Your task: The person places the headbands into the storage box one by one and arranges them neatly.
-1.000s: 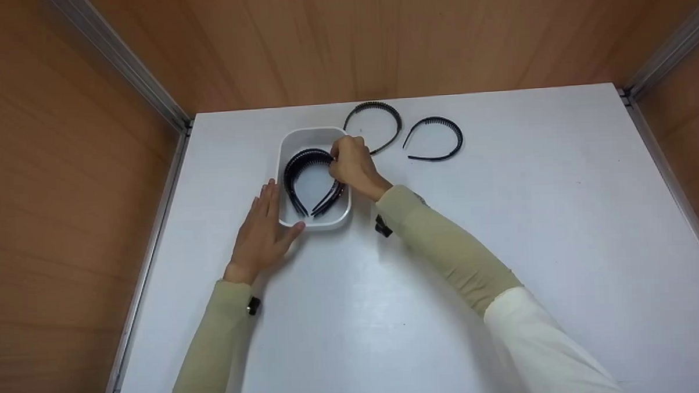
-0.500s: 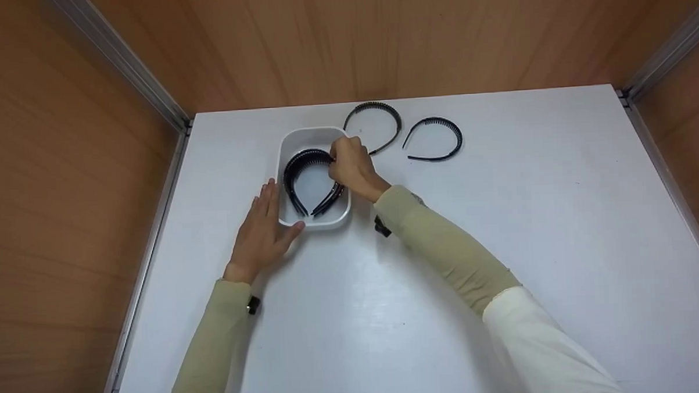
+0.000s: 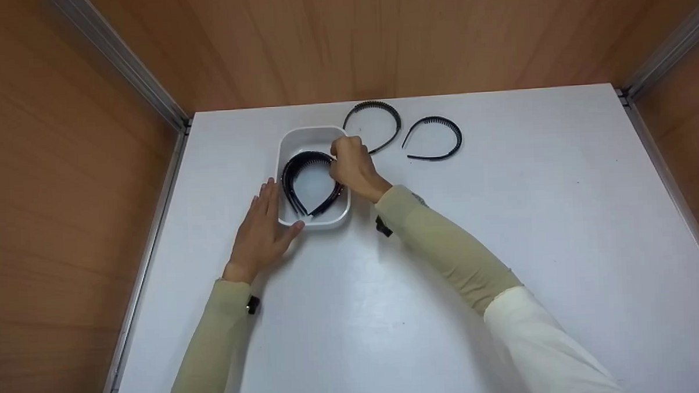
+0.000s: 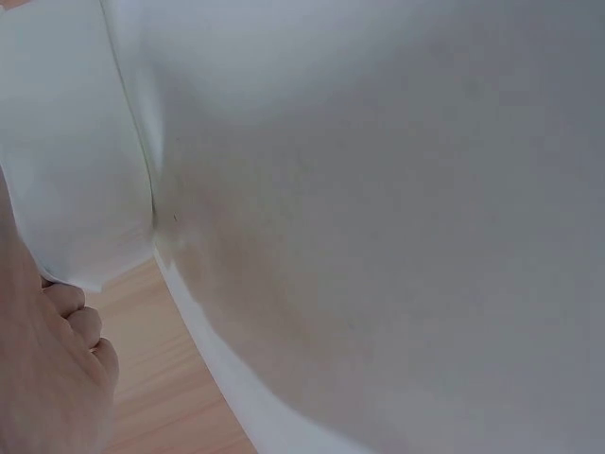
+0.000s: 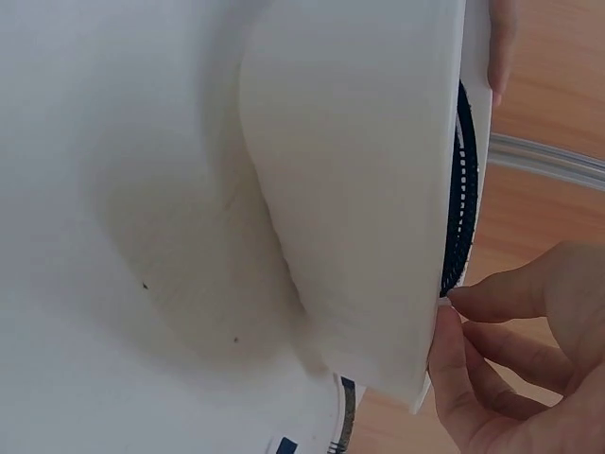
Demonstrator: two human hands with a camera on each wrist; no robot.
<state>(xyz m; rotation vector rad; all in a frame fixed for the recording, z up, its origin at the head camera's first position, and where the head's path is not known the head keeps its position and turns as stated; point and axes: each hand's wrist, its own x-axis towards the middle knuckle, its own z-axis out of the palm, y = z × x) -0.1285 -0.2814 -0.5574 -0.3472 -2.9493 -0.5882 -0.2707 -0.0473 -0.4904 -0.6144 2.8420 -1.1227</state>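
Observation:
Several dark toothed headbands (image 3: 289, 178) lie nested inside a white plastic bin (image 3: 302, 139), their ends meeting toward the near side. My right hand (image 3: 354, 166) reaches over the bin's right rim and pinches a headband at the right of the stack. In the right wrist view, thumb and forefinger meet at the rim beside the toothed headband (image 5: 463, 194); the pinched part is mostly hidden. With fingers straight, my left hand (image 3: 257, 237) rests against the bin's left wall, its thumb at the near corner. Only part of the left hand (image 4: 57, 364) shows in the left wrist view.
Two more dark headbands lie on the white table (image 3: 501, 214), right of the bin: one toothed headband (image 3: 400, 122) close by it, another headband (image 3: 458, 137) farther right. Wooden panels (image 3: 379, 44) rise behind the table and at both sides.
The headbands in the bin have shifted slightly left and toward me, and their ends have drawn closer together. Both hands stay in nearly the same place.

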